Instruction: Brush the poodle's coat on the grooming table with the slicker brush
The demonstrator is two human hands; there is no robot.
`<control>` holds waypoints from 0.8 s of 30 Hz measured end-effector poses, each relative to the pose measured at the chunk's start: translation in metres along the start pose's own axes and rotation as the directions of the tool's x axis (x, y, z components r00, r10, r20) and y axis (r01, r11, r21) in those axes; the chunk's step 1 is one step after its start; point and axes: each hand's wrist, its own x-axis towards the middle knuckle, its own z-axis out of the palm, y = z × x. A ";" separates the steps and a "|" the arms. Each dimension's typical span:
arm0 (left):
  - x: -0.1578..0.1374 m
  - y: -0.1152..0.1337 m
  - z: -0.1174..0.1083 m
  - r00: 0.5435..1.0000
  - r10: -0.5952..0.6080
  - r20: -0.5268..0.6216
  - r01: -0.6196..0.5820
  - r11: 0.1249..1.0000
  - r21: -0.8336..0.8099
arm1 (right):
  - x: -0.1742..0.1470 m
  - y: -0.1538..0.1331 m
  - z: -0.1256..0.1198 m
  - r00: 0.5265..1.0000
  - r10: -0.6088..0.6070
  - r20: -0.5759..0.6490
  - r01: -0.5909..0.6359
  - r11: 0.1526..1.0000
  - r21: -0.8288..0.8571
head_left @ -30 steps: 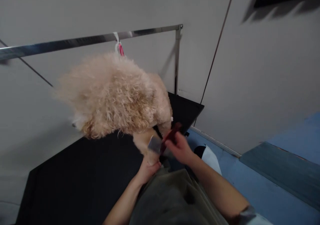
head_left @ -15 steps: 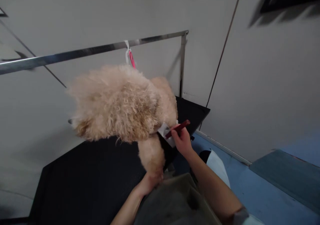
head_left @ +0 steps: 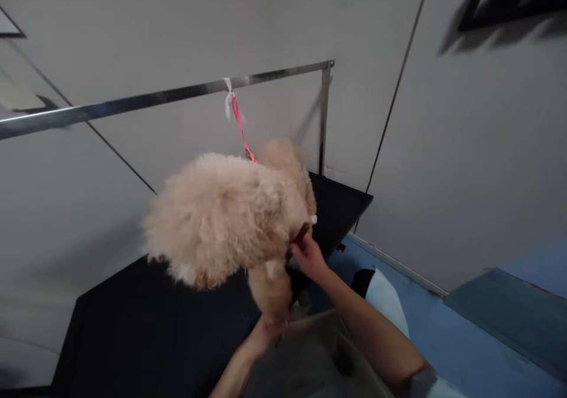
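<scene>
A curly, apricot-coloured dog [head_left: 221, 209] stands on a black table [head_left: 168, 321], its fluffy head towards the left. One of its front legs [head_left: 268, 289] is stretched towards me. My left hand [head_left: 266, 330] is closed around the lower end of that leg; the paw itself is mostly covered. In my right hand [head_left: 310, 257] is a slicker brush [head_left: 301, 232] with a dark red handle, pressed close to the fur behind the leg. The brush's head is hidden from view now.
A metal bar [head_left: 177, 94] runs above the dog, held by an upright post [head_left: 325, 120] at the table's far right corner. A pink leash [head_left: 239, 120] hangs from it to the dog. Behind is a grey wall [head_left: 177, 26]; the blue floor [head_left: 434, 345] lies right.
The dog's head has dropped and shifted right, exposing more pink leash. My right hand has moved slightly left with the brush, turning its handle steeper. My left hand still grips the leg.
</scene>
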 end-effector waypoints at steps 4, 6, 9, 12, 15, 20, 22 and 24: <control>-0.001 0.014 -0.010 0.985 -0.057 0.161 0.073 0.993 -0.091 | -0.012 -0.001 -0.003 0.989 -0.007 0.147 -0.010 0.993 0.114; 0.000 0.022 -0.016 0.966 -0.084 0.245 0.120 0.983 -0.139 | -0.019 -0.002 -0.004 0.973 0.013 0.232 -0.049 0.987 0.152; 0.003 0.035 -0.023 0.950 -0.087 0.299 0.155 0.965 -0.211 | -0.026 -0.004 -0.003 0.993 0.075 -0.091 -0.057 0.982 0.181; 0.006 0.048 -0.026 0.954 -0.099 0.284 0.155 0.971 -0.183 | -0.027 -0.007 0.001 0.997 0.042 0.069 -0.057 0.971 0.232; 0.006 0.058 -0.025 0.943 -0.113 0.312 0.162 0.978 -0.135 | -0.024 -0.012 0.006 0.999 0.054 0.004 -0.053 0.969 0.243; 0.002 0.062 -0.022 0.939 -0.120 0.323 0.159 0.983 -0.095 | -0.022 -0.011 0.006 0.996 0.021 0.090 -0.042 0.971 0.234; -0.001 0.063 -0.021 0.939 -0.123 0.321 0.161 0.982 -0.095 | -0.018 -0.005 -0.003 0.997 0.054 0.062 -0.066 0.976 0.209; -0.004 0.064 -0.019 0.937 -0.119 0.328 0.159 0.982 -0.100 | -0.014 0.003 -0.015 0.956 0.133 -0.261 -0.098 0.985 0.145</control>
